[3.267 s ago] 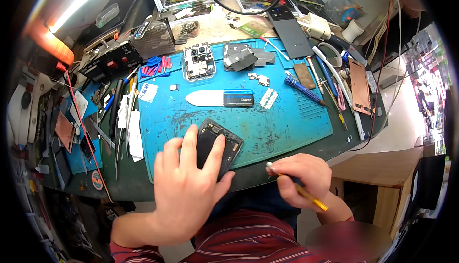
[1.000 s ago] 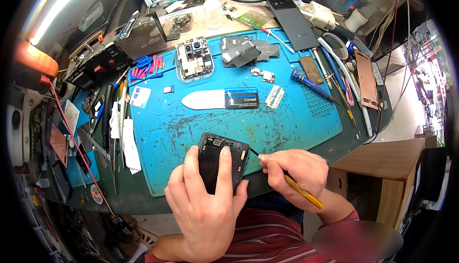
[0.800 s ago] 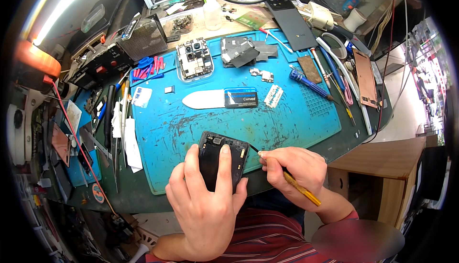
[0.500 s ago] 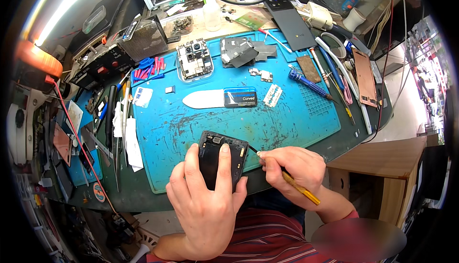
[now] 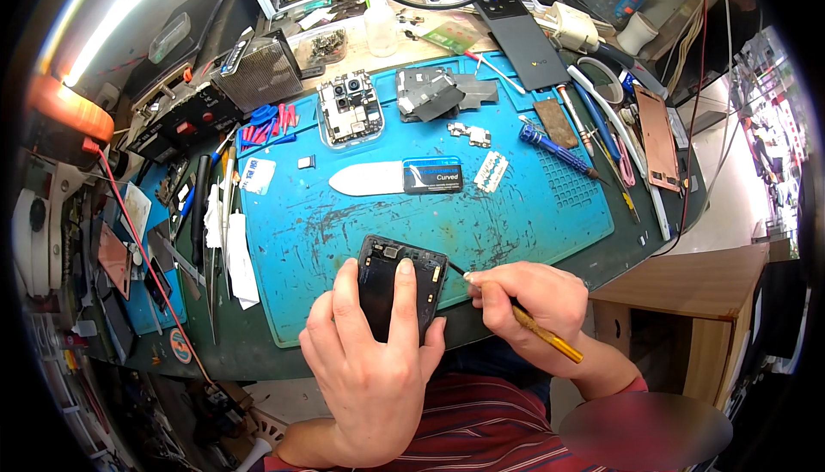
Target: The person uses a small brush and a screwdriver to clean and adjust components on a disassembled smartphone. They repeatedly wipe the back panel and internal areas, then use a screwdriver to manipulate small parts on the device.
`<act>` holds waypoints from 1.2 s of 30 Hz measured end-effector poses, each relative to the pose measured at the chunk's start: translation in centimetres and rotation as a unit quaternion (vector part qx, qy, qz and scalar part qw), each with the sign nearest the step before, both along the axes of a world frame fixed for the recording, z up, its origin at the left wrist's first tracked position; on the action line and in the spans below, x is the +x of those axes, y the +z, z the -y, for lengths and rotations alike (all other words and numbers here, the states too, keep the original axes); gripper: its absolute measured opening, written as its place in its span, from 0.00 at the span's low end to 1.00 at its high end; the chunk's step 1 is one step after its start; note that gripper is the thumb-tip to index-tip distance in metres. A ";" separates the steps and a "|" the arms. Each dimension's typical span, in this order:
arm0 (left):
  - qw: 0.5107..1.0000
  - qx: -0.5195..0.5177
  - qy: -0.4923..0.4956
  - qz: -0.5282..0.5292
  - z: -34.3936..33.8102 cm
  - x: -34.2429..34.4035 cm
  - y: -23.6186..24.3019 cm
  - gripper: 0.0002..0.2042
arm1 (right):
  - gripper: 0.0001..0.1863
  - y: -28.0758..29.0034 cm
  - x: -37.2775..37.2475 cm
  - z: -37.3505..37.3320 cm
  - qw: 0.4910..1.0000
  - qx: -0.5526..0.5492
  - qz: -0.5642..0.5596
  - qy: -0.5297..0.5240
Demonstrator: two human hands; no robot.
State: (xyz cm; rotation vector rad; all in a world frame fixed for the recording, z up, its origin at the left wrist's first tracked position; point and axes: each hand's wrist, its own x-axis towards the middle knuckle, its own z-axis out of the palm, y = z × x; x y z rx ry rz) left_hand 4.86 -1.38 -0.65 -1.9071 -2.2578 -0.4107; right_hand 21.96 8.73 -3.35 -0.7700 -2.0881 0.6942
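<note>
My left hand (image 5: 368, 343) is wrapped round a black opened phone body (image 5: 376, 287) at the front edge of the blue mat (image 5: 284, 231). Two fingers lie on its dark inner face and the thumb presses its right side. Small metal contacts and screws show along the phone's top and right edges. Pinched in my right hand (image 5: 537, 304) is a slim golden-handled prying knife (image 5: 550, 336). Its thin dark tip reaches the phone's upper right edge; whether it is inserted in a seam, I cannot tell.
Beyond the phone lie a flat pry blade (image 5: 369, 177), a razor blade (image 5: 491, 171) and a blue screwdriver (image 5: 557, 152). A clear tray with a circuit board (image 5: 350, 103) stands farther back. Tweezers (image 5: 225, 206) lie left, a dark phone back cover (image 5: 524, 42) at the back right.
My right hand and the knife's handle have shifted very slightly to the right. The left hand and the phone look unmoved.
</note>
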 end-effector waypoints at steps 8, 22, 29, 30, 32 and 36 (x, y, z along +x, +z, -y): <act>1.000 -0.003 0.001 0.003 0.0 0.0 0.0 0.33 | 0.08 0.0 -0.3 0.0 0.999 0.041 0.008 -0.008; 1.000 0.004 0.002 -0.004 -0.1 0.1 0.0 0.34 | 0.06 0.0 -0.5 0.0 0.997 0.072 0.011 -0.013; 1.000 0.005 0.005 -0.013 0.0 0.3 0.0 0.33 | 0.07 0.0 -0.4 0.1 0.998 0.056 0.013 -0.012; 1.000 0.005 0.005 -0.015 -0.1 0.3 0.0 0.33 | 0.09 0.0 -0.3 -0.1 0.998 0.054 0.015 -0.003; 1.000 0.006 0.004 -0.018 -0.1 0.3 0.0 0.33 | 0.11 0.0 -0.2 -0.2 0.999 0.049 0.010 0.003; 1.000 0.007 0.003 -0.017 -0.1 0.4 0.0 0.33 | 0.10 -0.2 -0.2 0.0 0.999 0.038 0.000 -0.006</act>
